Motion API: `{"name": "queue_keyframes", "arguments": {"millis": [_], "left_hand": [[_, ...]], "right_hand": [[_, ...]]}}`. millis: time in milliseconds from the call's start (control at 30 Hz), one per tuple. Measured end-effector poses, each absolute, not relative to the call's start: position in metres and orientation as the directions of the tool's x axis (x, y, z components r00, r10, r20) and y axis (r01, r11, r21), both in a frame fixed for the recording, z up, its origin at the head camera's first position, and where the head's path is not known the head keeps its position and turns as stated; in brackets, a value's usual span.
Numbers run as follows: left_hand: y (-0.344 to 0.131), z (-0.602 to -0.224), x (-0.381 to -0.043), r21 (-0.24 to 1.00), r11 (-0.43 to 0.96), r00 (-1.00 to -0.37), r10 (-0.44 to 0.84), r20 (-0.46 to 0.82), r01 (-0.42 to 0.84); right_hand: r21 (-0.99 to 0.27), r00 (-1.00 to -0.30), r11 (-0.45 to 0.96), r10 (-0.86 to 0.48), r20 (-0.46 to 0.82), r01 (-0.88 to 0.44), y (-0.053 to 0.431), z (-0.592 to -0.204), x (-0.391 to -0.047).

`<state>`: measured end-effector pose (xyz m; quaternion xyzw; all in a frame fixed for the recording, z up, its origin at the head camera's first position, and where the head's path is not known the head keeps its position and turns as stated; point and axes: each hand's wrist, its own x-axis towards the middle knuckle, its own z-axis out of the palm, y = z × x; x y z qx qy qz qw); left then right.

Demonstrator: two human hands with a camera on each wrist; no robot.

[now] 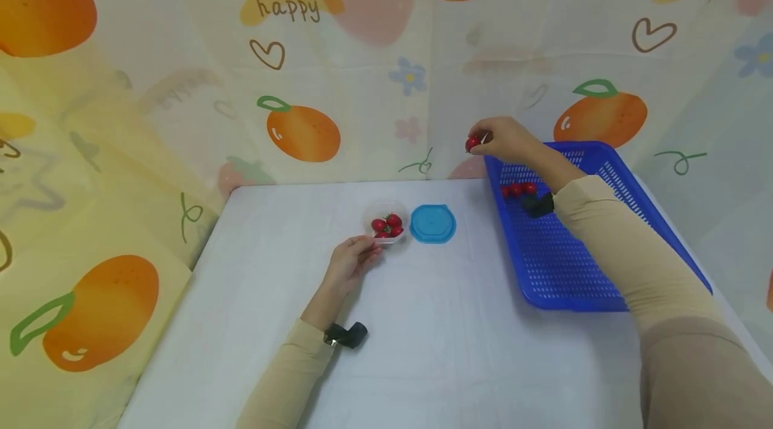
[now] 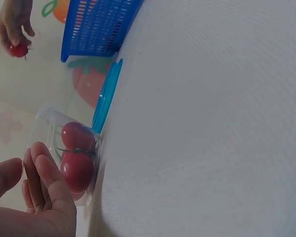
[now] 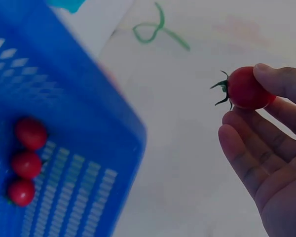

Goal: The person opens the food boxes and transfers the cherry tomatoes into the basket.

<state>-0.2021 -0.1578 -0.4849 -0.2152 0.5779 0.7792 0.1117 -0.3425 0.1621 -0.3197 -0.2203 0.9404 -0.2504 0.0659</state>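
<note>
My right hand point(image 1: 509, 140) pinches a cherry tomato point(image 3: 247, 89) between thumb and fingers, above the far left corner of a blue plastic basket point(image 1: 521, 278). Its green stem end points away from the palm in the right wrist view. With my left hand point(image 1: 347, 266) I hold the near rim of a small clear plastic container point(image 1: 366, 213). Several cherry tomatoes point(image 2: 78, 172) lie inside it, some partly hidden by its wall and my fingers. In the basket, a row of three cherry tomatoes point(image 3: 26, 164) rests near the far left side.
A blue lid point(image 1: 433, 223) lies flat just right of the container, between it and the basket. White cloth covers the table point(image 1: 447, 348). Behind stands a fruit-patterned curtain point(image 1: 374, 127), close to the table's far edge.
</note>
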Motion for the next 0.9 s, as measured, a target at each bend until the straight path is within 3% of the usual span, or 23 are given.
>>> {"name": "queue_keyframes", "arguments": {"millis": [900], "left_hand": [[-0.158,-0.487,-0.202,0.858,-0.313,-0.888,-0.082,-0.452,-0.407]], "right_hand": [[-0.478,-0.951,0.850,-0.295,-0.087,-0.220,0.253,-0.367,-0.345]]}}
